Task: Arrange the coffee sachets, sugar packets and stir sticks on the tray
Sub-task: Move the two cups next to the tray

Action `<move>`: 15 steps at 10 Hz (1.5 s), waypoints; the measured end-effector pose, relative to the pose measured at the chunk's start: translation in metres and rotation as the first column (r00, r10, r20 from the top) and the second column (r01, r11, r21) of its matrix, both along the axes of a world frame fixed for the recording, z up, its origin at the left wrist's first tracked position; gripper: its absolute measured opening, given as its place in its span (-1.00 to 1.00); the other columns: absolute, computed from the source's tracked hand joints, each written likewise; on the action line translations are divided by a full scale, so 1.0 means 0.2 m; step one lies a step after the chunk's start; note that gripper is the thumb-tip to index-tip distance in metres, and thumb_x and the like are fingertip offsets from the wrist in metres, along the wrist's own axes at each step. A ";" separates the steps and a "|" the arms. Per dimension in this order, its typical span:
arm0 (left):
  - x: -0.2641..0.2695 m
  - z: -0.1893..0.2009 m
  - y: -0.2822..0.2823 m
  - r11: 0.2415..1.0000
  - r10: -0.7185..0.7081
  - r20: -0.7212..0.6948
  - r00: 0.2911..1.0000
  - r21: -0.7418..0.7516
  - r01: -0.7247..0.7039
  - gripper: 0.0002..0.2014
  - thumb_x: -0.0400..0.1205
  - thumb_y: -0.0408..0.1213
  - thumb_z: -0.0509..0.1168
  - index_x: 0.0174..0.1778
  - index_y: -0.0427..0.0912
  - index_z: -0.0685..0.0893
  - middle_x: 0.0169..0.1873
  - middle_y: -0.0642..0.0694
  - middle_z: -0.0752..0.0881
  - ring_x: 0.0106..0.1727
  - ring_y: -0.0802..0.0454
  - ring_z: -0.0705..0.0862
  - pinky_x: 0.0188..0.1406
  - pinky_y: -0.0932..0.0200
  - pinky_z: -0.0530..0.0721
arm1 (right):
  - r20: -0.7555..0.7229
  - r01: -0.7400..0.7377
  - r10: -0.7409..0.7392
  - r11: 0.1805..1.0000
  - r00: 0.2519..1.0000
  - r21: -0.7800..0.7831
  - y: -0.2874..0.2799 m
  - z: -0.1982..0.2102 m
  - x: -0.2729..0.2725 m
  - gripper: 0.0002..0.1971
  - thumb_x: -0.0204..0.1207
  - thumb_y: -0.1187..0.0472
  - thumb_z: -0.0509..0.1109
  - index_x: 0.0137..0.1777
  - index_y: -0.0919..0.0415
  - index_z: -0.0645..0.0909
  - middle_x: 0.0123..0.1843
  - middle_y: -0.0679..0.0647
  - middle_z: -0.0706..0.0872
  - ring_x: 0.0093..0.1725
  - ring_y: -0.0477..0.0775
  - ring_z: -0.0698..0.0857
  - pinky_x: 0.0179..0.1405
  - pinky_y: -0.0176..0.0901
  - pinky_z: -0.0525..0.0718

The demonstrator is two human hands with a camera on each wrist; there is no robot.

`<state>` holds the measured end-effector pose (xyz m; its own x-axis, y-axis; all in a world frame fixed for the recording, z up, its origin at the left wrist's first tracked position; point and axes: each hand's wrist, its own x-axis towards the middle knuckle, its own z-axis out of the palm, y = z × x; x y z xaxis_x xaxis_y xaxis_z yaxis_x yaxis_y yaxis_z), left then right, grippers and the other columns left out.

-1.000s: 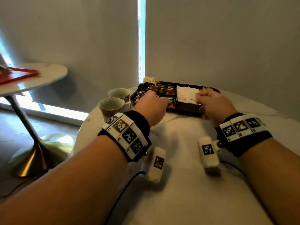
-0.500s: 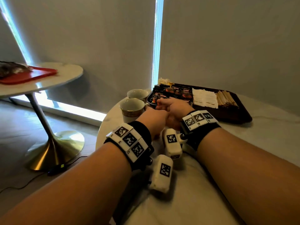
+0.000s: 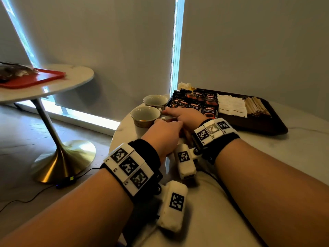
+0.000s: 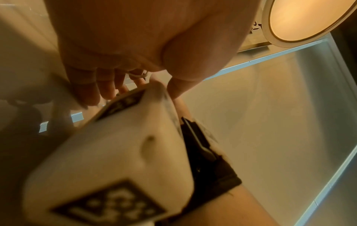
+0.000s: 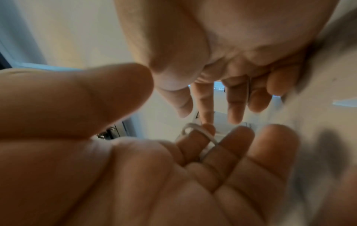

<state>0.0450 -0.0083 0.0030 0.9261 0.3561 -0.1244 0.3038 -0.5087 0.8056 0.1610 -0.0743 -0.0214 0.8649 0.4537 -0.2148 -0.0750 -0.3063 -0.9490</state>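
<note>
The left hand [image 3: 164, 133] and the right hand [image 3: 185, 115] were brought together at the near left corner of the dark tray [image 3: 277, 128], just beside the nearer of two cups [image 3: 145, 115]. The right hand was laid over the left, its fingers stretched toward nine o'clock and touching the nearer cup's handle. In the right wrist view, both hands were seen with fingers loosely extended and apart, and nothing was gripped by either. The coffee sachets [image 3: 194, 104] were laid in rows across the left part of the tray, at twelve o'clock from the hands. The white sugar packets [image 3: 231, 105] were set in the tray's middle, and the wooden stir sticks [image 3: 256, 106] were piled at its right, toward two o'clock. The tray was rested on a white marble table [image 3: 293, 157]. A second cup [image 3: 154, 100] was stood behind the first, touching the tray's left edge.
</note>
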 end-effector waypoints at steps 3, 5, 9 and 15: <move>0.02 -0.11 0.07 0.930 0.215 0.184 0.959 -0.339 -0.143 -0.70 0.83 -0.09 0.12 0.31 -0.19 0.62 0.15 -0.23 0.76 0.18 -0.24 0.75 0.23 -0.11 0.73 | 0.019 0.037 -0.036 0.998 0.999 -0.049 0.03 0.03 -0.04 -0.71 0.68 -0.14 0.29 -0.01 0.07 0.66 -0.08 0.07 0.73 -0.14 0.10 0.74 -0.12 0.03 0.78; 0.06 -0.08 -0.01 0.965 0.154 0.276 0.949 -0.248 -0.085 -0.83 0.80 -0.04 0.13 -0.04 0.05 0.56 -0.03 -0.17 0.75 0.03 -0.19 0.77 0.15 -0.24 0.78 | -0.002 0.180 -0.180 0.982 0.984 0.065 -0.12 0.10 -0.08 -0.76 0.78 0.03 0.17 0.24 0.10 0.60 0.20 0.25 0.76 0.15 0.31 0.80 0.26 0.38 0.72; 0.25 0.16 -0.63 0.955 -0.258 0.456 0.852 -0.010 0.295 -0.77 0.82 -0.04 0.13 0.06 -0.08 0.61 -0.16 -0.10 0.70 -0.12 -0.03 0.68 -0.17 0.01 0.65 | -0.035 0.530 -0.583 0.711 0.812 0.462 -1.05 0.24 -0.19 -0.79 0.75 0.03 0.24 0.20 0.11 0.60 -0.12 0.14 0.69 -0.13 0.12 0.71 -0.16 0.01 0.69; 0.70 -0.09 -1.48 0.779 -0.410 0.156 0.899 -0.452 0.434 -0.83 0.82 -0.10 0.20 0.08 -0.08 0.63 0.06 -0.26 0.76 0.12 -0.23 0.79 0.20 -0.24 0.79 | -0.238 0.778 -0.776 0.450 0.583 0.439 -1.88 -0.05 0.08 -0.81 0.71 -0.01 0.25 -0.06 0.03 0.60 -0.24 0.06 0.53 -0.19 0.09 0.65 -0.24 0.00 0.66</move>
